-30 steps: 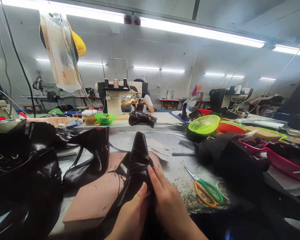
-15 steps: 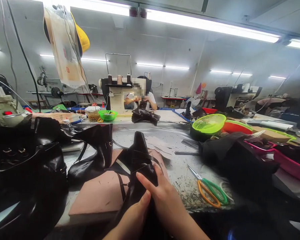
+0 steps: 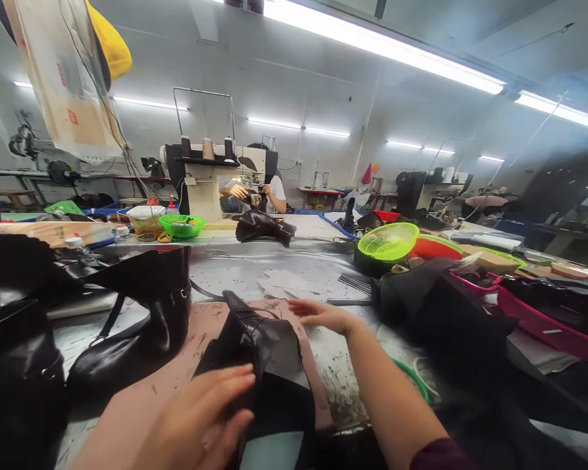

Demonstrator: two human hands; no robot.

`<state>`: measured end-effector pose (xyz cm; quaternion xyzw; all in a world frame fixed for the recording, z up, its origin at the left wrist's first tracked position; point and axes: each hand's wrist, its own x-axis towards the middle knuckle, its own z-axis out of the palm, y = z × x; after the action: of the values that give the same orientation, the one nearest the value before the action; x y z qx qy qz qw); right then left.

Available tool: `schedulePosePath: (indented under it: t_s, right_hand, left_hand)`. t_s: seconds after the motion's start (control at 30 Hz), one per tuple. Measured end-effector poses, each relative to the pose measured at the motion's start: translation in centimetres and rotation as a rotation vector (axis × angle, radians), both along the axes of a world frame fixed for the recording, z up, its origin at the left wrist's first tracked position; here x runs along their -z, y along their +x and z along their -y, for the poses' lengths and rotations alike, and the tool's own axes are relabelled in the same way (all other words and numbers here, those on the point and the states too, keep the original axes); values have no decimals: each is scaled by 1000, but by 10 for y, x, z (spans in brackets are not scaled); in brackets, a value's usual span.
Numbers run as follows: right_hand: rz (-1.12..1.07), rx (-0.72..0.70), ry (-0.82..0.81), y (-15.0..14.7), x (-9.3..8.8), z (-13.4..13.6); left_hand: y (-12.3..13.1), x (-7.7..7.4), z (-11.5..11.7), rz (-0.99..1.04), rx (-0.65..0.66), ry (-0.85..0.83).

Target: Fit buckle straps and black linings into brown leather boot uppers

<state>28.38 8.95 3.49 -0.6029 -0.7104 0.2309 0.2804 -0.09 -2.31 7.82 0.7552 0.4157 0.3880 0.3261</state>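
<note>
— Any change?
— Yes, no longer held between both hands. See the glossy dark-brown leather boot upper [image 3: 277, 343] over the flat pink board [image 3: 151, 385], narrow end now angled away to the left.
— Released entirely?
— From the bare right hand [image 3: 318, 313], yes: just beside the boot upper, fingers outstretched, grasping nothing. As for the bare left hand [image 3: 196, 411], looks loose too, thumb spread from fingers by the near part; cannot tell about contact through blur.
— Meaning for the work?
— Probably a break in the two-handed hold.
</note>
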Motion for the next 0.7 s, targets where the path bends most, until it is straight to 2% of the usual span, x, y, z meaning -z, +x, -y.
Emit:
schedulePosePath:
  t_s: [0.07, 0.13, 0.2, 0.37, 0.43, 0.5, 0.6, 0.7]
  right_hand:
    - [39, 184, -2, 28, 9, -16]
    - [103, 316, -3, 46, 19, -28]
    - [164, 380, 9, 50, 28, -36]
    - [267, 309, 53, 21, 39, -50]
    - [328, 306, 1, 16, 41, -58]
    - [408, 370, -85, 23, 45, -65]
    - [523, 521, -224, 48, 54, -66]
    - [596, 573, -280, 73, 64, -55]
  left_hand:
    - [-12, -2, -32, -113, -144, 22]
    - [-19, 1, -55, -215, -172, 53]
    - [-22, 5, -66, -313, -177, 96]
    - [-25, 2, -69, -457, -274, 51]
    - [-22, 0, -70, -445, -242, 38]
    - [-18, 4, -73, -438, -167, 17]
    - [-13, 20, -77, -436, -46, -99]
    - [-12, 42, -81, -468, -68, -179]
